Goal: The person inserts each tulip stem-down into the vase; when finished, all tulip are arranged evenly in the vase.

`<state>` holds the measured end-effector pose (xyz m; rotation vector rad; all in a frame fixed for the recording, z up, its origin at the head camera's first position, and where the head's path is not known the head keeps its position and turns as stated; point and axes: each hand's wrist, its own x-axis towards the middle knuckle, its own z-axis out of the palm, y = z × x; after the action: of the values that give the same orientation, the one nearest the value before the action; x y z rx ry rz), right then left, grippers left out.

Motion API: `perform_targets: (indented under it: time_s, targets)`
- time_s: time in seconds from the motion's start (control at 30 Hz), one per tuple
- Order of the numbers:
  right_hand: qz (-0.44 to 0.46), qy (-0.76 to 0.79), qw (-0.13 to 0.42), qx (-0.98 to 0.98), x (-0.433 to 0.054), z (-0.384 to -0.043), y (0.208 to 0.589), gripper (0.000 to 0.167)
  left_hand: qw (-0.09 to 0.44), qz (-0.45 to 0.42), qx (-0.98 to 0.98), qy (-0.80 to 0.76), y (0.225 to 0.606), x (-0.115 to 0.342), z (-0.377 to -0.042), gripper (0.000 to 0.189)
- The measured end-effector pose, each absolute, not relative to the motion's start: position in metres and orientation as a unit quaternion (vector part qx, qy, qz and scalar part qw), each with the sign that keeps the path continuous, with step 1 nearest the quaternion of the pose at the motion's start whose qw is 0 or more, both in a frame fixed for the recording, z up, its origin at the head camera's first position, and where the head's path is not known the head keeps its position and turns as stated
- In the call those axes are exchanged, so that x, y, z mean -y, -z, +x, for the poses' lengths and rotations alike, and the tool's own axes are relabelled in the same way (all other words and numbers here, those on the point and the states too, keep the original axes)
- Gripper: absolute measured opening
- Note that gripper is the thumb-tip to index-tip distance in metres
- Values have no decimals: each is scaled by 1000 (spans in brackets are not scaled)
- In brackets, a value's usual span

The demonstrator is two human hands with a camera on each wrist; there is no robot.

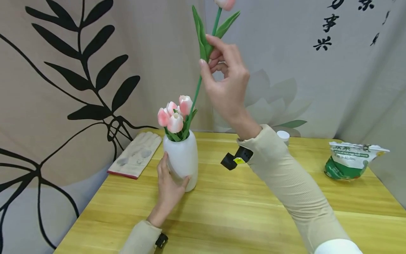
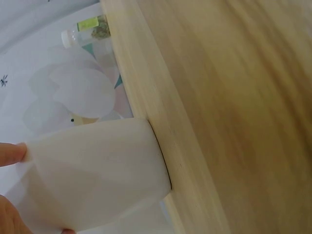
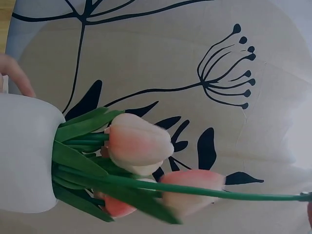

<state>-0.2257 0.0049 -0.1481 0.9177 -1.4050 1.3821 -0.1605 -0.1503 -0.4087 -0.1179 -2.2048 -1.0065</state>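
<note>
A smooth white vase [image 1: 182,162] stands upright on the wooden table, with several pink-and-white artificial tulips [image 1: 175,122] clustered above its mouth. My left hand [image 1: 171,187] grips the vase low on its near left side, thumb and fingers spread around it. Above the vase, my right hand [image 1: 229,79] pinches one tall tulip by its green stem [image 1: 197,90] and leaves; its pink bloom [image 1: 226,3] is cut off by the top edge. In the right wrist view, this stem [image 3: 243,196] slants down past the other blooms [image 3: 141,141] into the vase mouth, its lower end hidden.
Behind and left of the vase lies a white knitted glove [image 1: 136,155] with a red cuff edge. A green-and-white bag [image 1: 352,162] sits at the right, and a white-capped clear bottle [image 2: 87,31] stands at the back. Printed curtains [image 1: 165,53] hang behind the table [image 1: 241,211].
</note>
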Motion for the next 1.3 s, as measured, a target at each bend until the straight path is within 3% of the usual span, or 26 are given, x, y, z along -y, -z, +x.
perform_targets:
  time_s: [0.3, 0.6, 0.97, 1.3]
  targets:
    - [387, -539, 454, 594, -8, -227, 152, 31, 335, -41, 854, 397, 407, 148, -160, 108]
    - [401, -512, 357, 671, 3, -224, 181, 32, 348, -51, 850, 392, 410, 150, -160, 107]
    - [443, -419, 485, 627, 20, -215, 256, 20, 369, -70, 847, 377, 410, 152, -162, 106]
    - [449, -404, 460, 651, 28, -225, 293, 19, 359, -68, 849, 382, 409, 151, -161, 104]
